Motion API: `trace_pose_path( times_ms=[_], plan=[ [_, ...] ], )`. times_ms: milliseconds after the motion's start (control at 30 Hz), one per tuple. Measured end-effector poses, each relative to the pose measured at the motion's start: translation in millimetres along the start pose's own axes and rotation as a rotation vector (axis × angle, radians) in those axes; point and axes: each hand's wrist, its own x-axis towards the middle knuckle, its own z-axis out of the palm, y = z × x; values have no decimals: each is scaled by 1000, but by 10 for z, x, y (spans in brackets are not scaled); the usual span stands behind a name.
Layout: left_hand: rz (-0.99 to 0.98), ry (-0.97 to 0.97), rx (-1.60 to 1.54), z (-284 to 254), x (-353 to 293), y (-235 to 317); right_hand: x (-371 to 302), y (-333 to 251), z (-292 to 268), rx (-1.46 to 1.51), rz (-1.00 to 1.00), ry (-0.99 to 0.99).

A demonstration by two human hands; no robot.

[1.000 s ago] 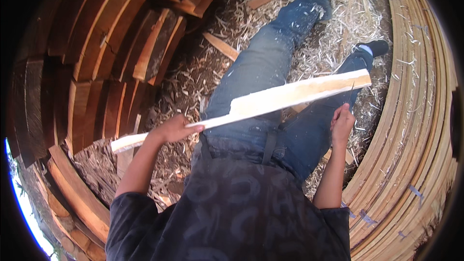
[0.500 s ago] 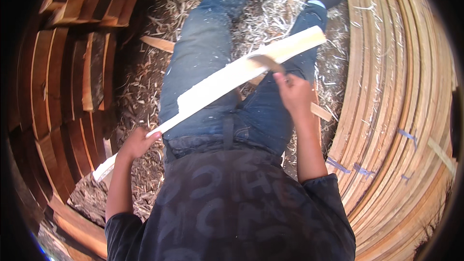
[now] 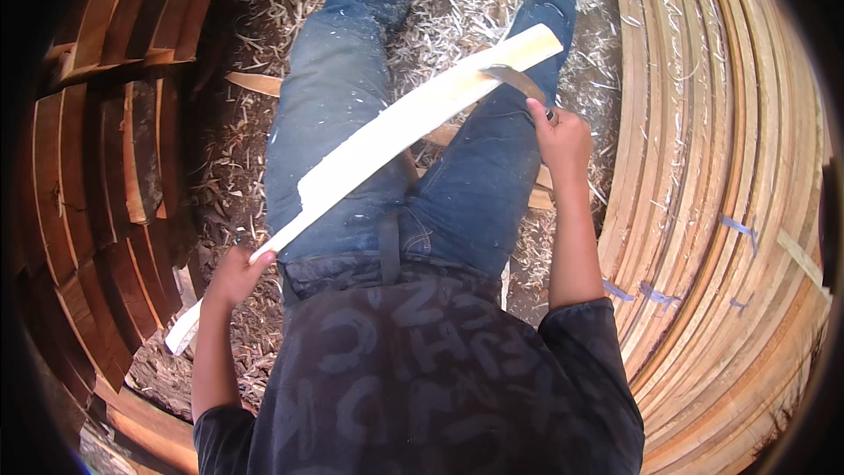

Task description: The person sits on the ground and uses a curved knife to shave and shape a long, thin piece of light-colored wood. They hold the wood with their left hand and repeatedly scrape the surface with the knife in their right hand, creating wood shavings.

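A long pale wooden paddle (image 3: 413, 130) lies slanted across my thighs, its wide blade toward the upper right. My left hand (image 3: 239, 274) is closed round its narrow handle, whose flared end (image 3: 183, 327) sticks out past the wrist at the lower left. My right hand (image 3: 563, 139) grips the short handle of a curved knife (image 3: 520, 81). The knife's metal blade rests on or just over the paddle's face near its far end. The grip itself is mostly hidden by my fingers.
Long planks (image 3: 681, 167) are stacked along the right, some with bits of purple tie (image 3: 738, 227) on them. Cut wooden blocks (image 3: 88, 149) are piled on the left. Wood shavings (image 3: 448, 13) cover the ground, with a loose wood offcut (image 3: 255, 83) beside my left leg.
The knife and my right hand have moved toward the paddle's far end, up and to the right. The whole view has shifted slightly; my left hand keeps its hold on the paddle's handle.
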Motion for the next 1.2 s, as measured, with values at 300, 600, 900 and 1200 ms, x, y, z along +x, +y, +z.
trace_pose_path(
  times_ms=[300, 600, 900, 1200],
  plan=[
    [-25, -23, 14, -51, -8, 37, -265, -248, 186, 85, -193, -92],
    [-38, -14, 79, -80, -51, 51, -369, -303, 139, 104, -117, -85],
    [20, 34, 66, -65, 0, -68, -311, -313, 229, 82, -298, -36],
    [57, 50, 34, -5, 66, -193, -197, -260, 159, 23, -293, -27]
  ],
)
